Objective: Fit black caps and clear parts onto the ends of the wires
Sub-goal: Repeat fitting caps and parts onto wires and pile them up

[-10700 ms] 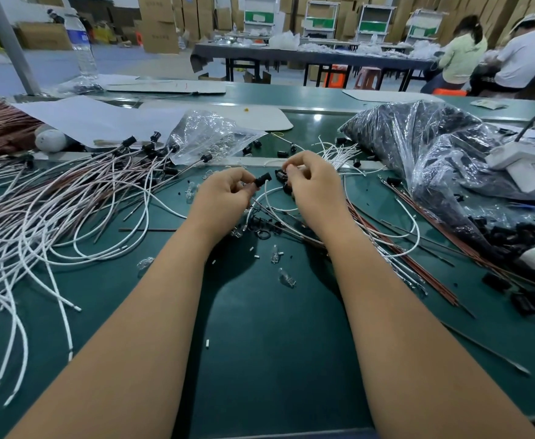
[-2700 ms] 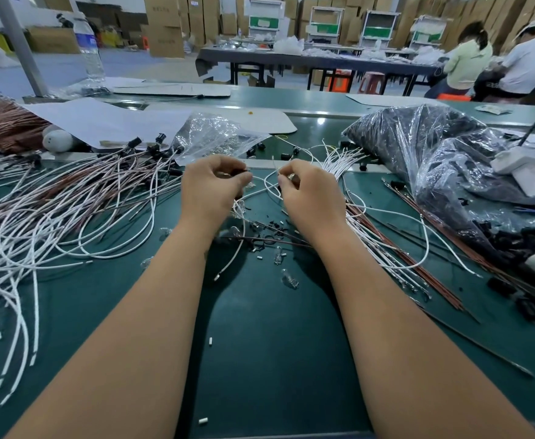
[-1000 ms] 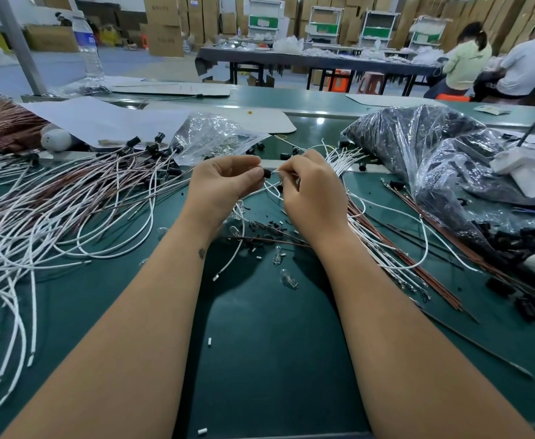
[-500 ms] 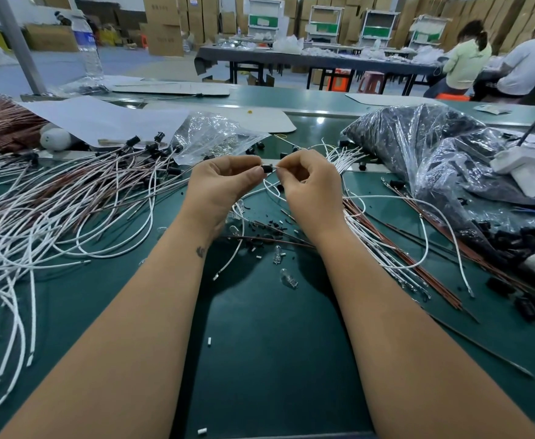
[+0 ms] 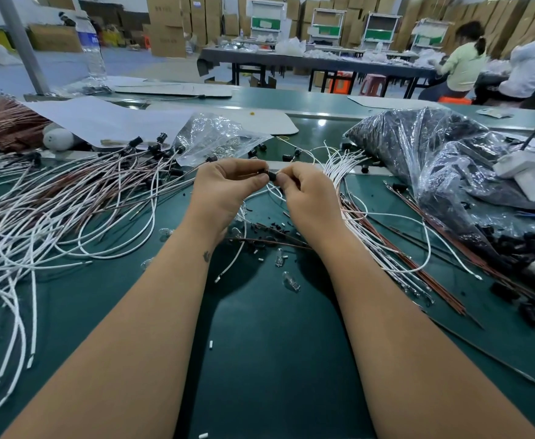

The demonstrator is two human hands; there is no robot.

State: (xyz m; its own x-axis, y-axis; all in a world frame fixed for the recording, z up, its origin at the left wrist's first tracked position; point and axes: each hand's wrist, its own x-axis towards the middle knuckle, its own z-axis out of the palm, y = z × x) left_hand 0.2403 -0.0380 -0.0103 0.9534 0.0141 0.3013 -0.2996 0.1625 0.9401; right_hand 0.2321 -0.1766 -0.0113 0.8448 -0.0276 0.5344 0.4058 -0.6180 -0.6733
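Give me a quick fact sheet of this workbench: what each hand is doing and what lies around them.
Left hand: pinches the black cap
Right hand: pinches at the cap's other side; a white wire runs from there
Left of hands: spread of white and brown wires, several already capped
Right of hands: uncapped wire bundle
Behind hands: clear bag of clear parts
Far right: big bag of black caps
Near forearms: loose clear bulbs on the green table
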